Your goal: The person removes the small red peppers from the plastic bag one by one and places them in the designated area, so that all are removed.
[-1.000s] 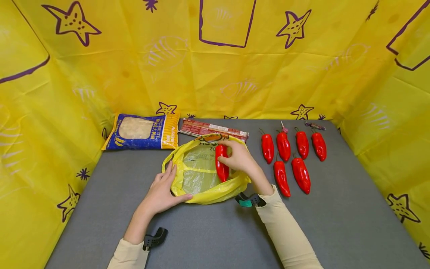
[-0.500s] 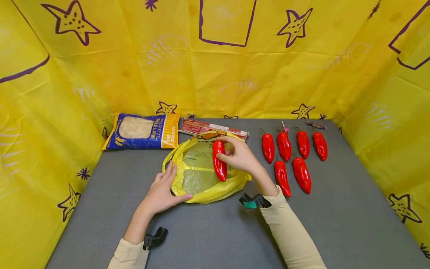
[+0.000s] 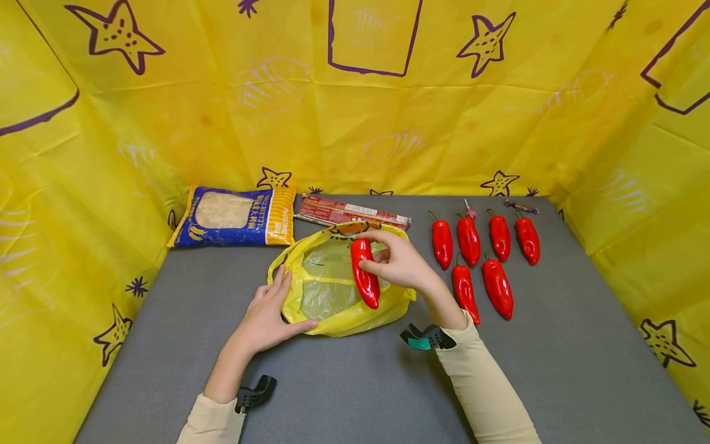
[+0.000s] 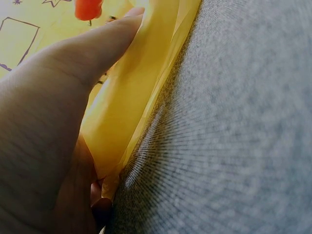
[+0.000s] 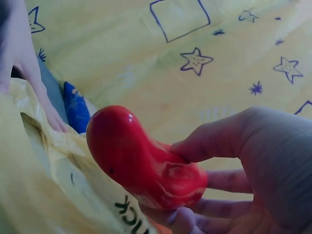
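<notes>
The right hand pinches one glossy red pepper over the open yellow plastic bag, whose rim the flat left hand pins to the grey bench; packing seems barely begun, with six red peppers waiting.

Glossy red pepper, yellow bag (black lettering, perhaps), grey table.

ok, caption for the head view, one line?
Right hand holds a red pepper over a yellow bag pinned by the left hand.
</notes>
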`<control>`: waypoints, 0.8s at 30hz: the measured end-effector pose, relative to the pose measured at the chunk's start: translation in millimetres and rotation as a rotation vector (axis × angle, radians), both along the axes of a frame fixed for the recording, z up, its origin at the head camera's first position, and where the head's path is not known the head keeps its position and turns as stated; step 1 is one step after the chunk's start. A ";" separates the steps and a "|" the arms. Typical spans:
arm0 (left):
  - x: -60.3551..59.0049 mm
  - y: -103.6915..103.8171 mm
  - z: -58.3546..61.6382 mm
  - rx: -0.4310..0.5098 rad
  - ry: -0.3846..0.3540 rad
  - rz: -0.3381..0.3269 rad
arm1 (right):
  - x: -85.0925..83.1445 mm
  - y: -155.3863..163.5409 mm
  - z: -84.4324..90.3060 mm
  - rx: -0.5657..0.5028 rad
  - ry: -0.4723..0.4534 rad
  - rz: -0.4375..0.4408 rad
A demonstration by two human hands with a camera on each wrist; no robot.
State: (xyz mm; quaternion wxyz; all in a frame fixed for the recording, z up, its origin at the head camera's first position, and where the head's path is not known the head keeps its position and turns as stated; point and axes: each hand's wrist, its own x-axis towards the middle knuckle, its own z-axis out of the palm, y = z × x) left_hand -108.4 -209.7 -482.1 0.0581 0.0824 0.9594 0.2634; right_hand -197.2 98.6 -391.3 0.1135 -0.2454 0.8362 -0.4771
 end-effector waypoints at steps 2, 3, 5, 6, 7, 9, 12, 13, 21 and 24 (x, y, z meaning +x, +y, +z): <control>0.2 0.3 0.3 -0.001 0.001 0.000 | 0.8 0.7 0.4 -0.017 -0.013 0.014; 0.3 0.5 0.5 -0.001 0.002 0.000 | 1.2 1.1 0.6 -0.023 -0.013 0.017; 0.4 0.5 0.5 -0.002 -0.002 0.003 | 2.0 2.2 1.4 -0.039 -0.014 0.024; 0.5 0.5 0.6 -0.002 -0.002 0.004 | 2.5 2.9 2.0 -0.044 -0.008 0.027; 0.6 0.5 0.7 -0.002 -0.003 0.004 | 3.1 3.7 2.9 -0.049 -0.003 0.029; 0.7 0.3 0.5 -0.004 -0.003 0.003 | 4.1 5.4 5.0 -0.059 0.006 0.033; 0.9 0.4 -0.1 -0.003 -0.006 0.001 | 5.1 8.4 6.8 -0.061 0.022 0.035; 0.9 0.5 -0.3 -0.002 -0.007 0.000 | 5.2 9.5 7.5 -0.062 0.028 0.036; 1.5 0.6 1.2 0.016 0.013 -0.007 | 1.3 19.1 11.6 -0.053 0.081 0.009; 0.8 0.6 1.6 0.017 0.006 -0.004 | -0.2 24.4 12.8 -0.063 0.076 0.001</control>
